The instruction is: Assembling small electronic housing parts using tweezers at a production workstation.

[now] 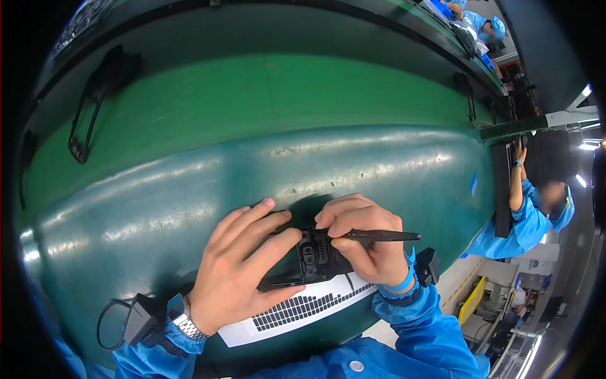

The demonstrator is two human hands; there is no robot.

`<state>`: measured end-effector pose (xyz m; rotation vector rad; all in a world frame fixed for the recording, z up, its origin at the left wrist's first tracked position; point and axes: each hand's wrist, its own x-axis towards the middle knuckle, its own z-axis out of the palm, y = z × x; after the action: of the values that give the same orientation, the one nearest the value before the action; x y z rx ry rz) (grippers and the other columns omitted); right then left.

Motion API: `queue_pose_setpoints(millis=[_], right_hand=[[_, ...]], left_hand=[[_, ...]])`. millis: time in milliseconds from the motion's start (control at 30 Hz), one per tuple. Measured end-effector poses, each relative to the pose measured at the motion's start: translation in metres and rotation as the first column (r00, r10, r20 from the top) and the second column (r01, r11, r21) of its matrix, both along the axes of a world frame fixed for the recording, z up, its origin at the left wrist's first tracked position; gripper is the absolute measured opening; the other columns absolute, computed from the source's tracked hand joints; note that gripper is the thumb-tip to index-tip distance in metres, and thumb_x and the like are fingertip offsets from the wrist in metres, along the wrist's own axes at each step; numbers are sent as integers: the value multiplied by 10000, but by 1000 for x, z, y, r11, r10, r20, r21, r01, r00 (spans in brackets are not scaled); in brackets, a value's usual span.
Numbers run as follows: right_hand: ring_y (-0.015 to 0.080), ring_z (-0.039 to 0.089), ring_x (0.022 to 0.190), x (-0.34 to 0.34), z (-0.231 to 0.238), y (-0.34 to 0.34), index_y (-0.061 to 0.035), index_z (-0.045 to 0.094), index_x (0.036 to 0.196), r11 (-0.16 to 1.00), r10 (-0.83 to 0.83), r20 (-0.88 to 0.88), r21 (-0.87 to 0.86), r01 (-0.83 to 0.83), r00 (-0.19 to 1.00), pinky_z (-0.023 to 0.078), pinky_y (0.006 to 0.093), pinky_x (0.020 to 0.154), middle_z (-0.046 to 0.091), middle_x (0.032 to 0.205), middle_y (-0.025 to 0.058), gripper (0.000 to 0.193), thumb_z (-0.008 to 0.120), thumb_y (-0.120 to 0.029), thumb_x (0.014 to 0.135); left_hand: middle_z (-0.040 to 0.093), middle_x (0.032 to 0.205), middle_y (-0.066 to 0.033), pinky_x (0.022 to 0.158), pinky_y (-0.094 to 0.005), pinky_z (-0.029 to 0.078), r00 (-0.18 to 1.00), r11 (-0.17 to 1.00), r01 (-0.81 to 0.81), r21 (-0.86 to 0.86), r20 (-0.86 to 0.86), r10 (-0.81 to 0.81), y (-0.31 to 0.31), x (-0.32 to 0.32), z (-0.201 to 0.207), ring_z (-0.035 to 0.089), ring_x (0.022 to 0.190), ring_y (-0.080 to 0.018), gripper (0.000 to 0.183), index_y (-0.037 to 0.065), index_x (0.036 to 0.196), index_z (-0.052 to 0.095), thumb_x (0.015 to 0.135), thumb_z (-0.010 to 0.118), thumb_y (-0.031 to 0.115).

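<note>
A flat black phone-like device [308, 254] lies in front of me, with a raised oval module near its middle. My left hand [243, 262] holds its left side, the index fingertip on the upper edge and the thumb along the lower one; the other fingers are spread. Between the thumb and fingers of my right hand [367, 237] is a slim black pen-like tool [391, 236], its rear end pointing right. The tool's tip reaches the device's upper part, but the fingers hide the exact contact. Beneath lies a white sheet [240, 333] printed with rows of black bars.
The green mat [353, 158] covers the bench. Black brackets [95, 107] stand at far left and far right [466, 91]. Black box-like units sit at my left wrist [140, 319] and right wrist [428, 266]. Co-workers in blue [524, 221] work at the right and far right.
</note>
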<state>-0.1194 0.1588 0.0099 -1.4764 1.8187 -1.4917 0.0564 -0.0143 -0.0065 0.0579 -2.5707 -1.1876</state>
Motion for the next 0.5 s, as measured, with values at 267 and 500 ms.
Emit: queue_pose_setpoints(millis=[267,500], right_hand=[[319,704,973,1,-1,0,-31,683,1024,1000,10,-25,3,-10,1000,552,417,897,725,1015,130,192,797,-49,871],[329,704,977,-2,1,3,-19,684,1032,1000,21,-63,9,-20,998,551,420,897,721,1025,129,190,789,-53,878]], left_hand=[[656,1331,-148,1122,-541,441,1000,999,12,-32,20,-11,0,1,-1,560,1357,-385,630,111,1239,713,694,909,360],[656,1349,-169,1128,-571,422,999,995,32,-95,16,-31,3,-1,0,552,1380,-397,662,65,1204,719,681,934,410]])
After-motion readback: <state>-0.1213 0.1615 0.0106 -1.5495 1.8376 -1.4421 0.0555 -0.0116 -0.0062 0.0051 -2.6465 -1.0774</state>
